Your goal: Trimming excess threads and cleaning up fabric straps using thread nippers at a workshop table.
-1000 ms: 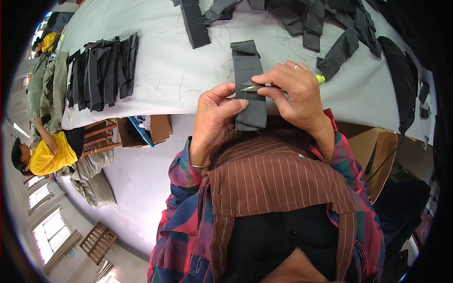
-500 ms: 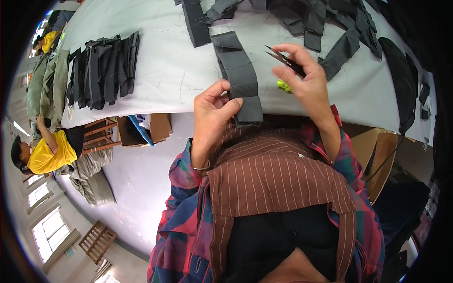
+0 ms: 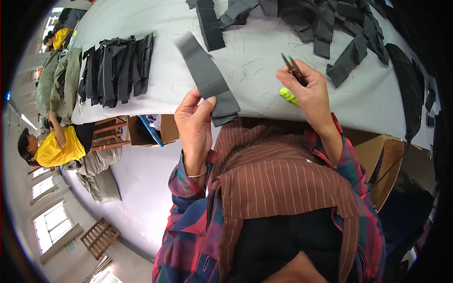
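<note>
My left hand (image 3: 195, 120) pinches a dark grey fabric strip (image 3: 206, 75) near its lower end, thumb on top. The strip slants up and left over the table's front edge, and its far end is smeared by motion. In my right hand (image 3: 306, 89) is a small pair of dark thread snips (image 3: 295, 71), gripped with the points upward and the blades slightly apart. The snips are clear of the strip. A bright yellow-green bundle (image 3: 289, 96) lies on the cloth beside my right hand.
On the white-covered table (image 3: 165, 70), a row of dark strips (image 3: 118, 70) lies at left and a loose heap (image 3: 325, 23) at far right. Loose threads dot the cloth. Cardboard boxes (image 3: 384, 165) stand below. A person in yellow (image 3: 61, 147) works at left.
My left hand has moved left with the fabric strip, which now tilts further left. The snips have turned more upright in my right hand and their blades are closer together.
</note>
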Motion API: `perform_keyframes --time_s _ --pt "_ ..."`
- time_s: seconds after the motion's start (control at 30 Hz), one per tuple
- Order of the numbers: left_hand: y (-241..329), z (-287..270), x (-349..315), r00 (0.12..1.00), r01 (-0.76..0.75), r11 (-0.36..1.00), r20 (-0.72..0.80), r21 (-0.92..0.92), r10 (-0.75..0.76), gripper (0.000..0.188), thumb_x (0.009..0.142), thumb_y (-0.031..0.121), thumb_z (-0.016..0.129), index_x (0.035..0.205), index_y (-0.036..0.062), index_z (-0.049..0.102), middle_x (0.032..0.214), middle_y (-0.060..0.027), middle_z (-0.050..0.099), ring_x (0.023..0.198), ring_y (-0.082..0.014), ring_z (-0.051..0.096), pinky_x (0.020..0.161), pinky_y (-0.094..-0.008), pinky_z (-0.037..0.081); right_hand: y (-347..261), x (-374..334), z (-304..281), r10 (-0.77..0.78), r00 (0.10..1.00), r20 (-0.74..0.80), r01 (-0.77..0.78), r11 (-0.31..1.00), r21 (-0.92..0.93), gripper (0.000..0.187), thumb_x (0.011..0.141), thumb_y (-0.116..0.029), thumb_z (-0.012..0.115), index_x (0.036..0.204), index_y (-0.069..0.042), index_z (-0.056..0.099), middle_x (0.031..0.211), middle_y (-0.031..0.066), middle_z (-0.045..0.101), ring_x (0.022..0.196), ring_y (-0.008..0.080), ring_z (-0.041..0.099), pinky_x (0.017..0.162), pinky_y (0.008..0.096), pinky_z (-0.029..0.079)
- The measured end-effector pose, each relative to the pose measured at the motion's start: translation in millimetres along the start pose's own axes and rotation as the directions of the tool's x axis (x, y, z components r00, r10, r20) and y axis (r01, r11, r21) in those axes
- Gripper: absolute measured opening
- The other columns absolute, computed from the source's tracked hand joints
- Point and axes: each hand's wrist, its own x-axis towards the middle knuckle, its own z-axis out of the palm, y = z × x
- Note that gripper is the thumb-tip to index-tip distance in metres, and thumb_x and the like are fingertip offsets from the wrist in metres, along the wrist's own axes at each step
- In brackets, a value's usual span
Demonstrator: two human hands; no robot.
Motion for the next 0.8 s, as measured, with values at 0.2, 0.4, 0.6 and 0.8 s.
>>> perform_keyframes --time_s 0.2,0.4,0.6,0.8 --pt "0.2 8.8 -4.8 0.999 -0.027 1.000 0.026 -0.008 0.028 0.029 0.081 -0.012 0.059 0.110 -0.0081 0.061 0.102 -0.0053 0.063 0.083 -0.0071 0.057 0.074 -0.0199 0.045 -6.5 -2.4 17.1 -0.017 0.995 0.101 0.012 0.999 0.045 0.015 0.088 -0.015 0.068 0.095 -0.002 0.066 0.067 -0.0088 0.044 0.062 0.0013 0.034 0.052 0.0190 0.027" --pt "-8.3 17.7 -15.2 0.976 -0.194 0.954 0.138 0.230 0.166 0.025 0.079 -0.010 0.060 0.104 -0.0062 0.062 0.087 0.0016 0.055 0.071 -0.0037 0.049 0.062 -0.0192 0.041 -16.0 -5.9 32.8 0.038 0.978 0.203 -0.023 0.997 -0.073 0.025 0.084 -0.023 0.072 0.101 -0.006 0.066 0.064 -0.0068 0.046 0.060 0.0042 0.035 0.052 0.0221 0.029" --pt "-3.3 32.4 -27.6 0.902 -0.424 0.642 0.365 0.639 0.232 0.019 0.074 -0.007 0.061 0.093 -0.0051 0.060 0.078 -0.0042 0.050 0.065 -0.0068 0.046 0.059 -0.0208 0.040 10.1 -7.8 29.1 0.000 0.989 0.148 -0.010 0.998 0.062 0.027 0.085 -0.022 0.069 0.076 0.001 0.060 0.063 -0.0047 0.051 0.061 0.0034 0.041 0.052 0.0235 0.034" --pt "-1.0 27.8 -29.8 0.953 -0.158 0.938 0.297 0.308 0.063 0.035 0.088 0.006 0.060 0.123 0.0007 0.054 0.111 -0.0074 0.056 0.085 -0.0113 0.055 0.073 -0.0224 0.045 -1.9 -15.1 26.1 0.033 0.978 0.206 -0.069 0.983 0.171 0.020 0.091 -0.019 0.062 0.091 0.001 0.066 0.074 -0.0034 0.060 0.068 0.0036 0.049 0.061 0.0219 0.042"
